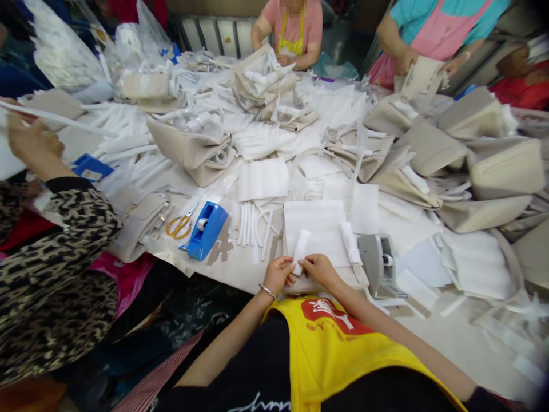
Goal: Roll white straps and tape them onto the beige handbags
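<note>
At the table's near edge, my left hand [278, 274] and my right hand [319, 270] meet over a beige handbag [358, 280] lying flat. Between them the fingers of both hands pinch the lower end of a narrow white foam wrap [302, 243]; what is inside it is hidden. Beneath it, a white foam sheet [315, 216] covers much of the bag. To the right, a second wrapped piece [350, 243] rests on the bag, perhaps on its strap. A grey tape dispenser [378, 266] stands just beyond the bag's right side.
Left of my hands are a blue tape dispenser [206, 232], orange-handled scissors [180, 225] and white foam strips [249, 225]. Beige bags [429, 146] pile up on the right. A co-worker's patterned sleeve [81, 217] reaches in at left; two people work across the table.
</note>
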`<control>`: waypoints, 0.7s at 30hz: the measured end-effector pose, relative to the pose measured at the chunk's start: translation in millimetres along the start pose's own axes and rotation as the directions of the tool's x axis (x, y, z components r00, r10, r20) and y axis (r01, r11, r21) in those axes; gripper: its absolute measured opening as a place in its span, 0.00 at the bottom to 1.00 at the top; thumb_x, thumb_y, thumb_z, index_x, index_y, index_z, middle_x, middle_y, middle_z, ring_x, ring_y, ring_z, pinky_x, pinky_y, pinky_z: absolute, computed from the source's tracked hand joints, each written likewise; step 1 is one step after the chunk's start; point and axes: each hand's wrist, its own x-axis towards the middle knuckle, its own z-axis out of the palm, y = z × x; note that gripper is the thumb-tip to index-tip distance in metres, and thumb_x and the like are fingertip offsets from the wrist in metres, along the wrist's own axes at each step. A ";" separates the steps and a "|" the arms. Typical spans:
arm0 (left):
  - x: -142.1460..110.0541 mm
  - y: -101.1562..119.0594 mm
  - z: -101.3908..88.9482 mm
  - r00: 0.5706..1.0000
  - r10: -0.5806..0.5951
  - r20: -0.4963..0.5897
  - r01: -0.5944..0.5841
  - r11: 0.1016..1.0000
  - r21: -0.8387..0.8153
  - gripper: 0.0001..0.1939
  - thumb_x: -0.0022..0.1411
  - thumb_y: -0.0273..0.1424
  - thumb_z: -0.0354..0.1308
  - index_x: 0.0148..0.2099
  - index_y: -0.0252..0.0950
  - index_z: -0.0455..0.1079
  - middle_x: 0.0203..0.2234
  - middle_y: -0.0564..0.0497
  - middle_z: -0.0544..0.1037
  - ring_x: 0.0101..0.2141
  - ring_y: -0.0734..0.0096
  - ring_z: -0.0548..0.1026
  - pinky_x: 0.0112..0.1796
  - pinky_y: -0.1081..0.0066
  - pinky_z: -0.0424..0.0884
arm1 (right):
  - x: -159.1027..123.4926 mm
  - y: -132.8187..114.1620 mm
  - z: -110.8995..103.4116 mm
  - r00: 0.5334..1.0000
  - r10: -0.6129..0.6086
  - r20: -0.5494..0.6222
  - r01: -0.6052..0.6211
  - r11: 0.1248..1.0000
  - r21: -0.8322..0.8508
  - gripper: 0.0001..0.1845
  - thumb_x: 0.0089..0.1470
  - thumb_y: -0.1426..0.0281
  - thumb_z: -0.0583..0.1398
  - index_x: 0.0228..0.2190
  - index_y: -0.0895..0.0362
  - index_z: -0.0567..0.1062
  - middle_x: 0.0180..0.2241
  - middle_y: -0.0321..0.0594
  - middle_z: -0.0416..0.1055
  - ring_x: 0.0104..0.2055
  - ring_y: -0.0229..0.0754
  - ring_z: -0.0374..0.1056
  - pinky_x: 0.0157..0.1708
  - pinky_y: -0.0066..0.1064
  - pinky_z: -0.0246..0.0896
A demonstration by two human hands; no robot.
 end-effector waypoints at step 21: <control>55.9 5.9 -7.3 0.967 0.052 -0.248 0.032 0.946 0.322 0.08 0.46 0.31 0.55 0.28 0.31 0.69 0.12 0.57 0.64 0.17 0.80 0.61 0.20 0.77 0.58 | 7.4 150.3 -98.8 0.914 0.317 -0.252 -0.253 0.933 0.257 0.18 0.38 0.61 0.55 0.29 0.60 0.72 0.24 0.40 0.70 0.25 0.39 0.63 0.23 0.29 0.56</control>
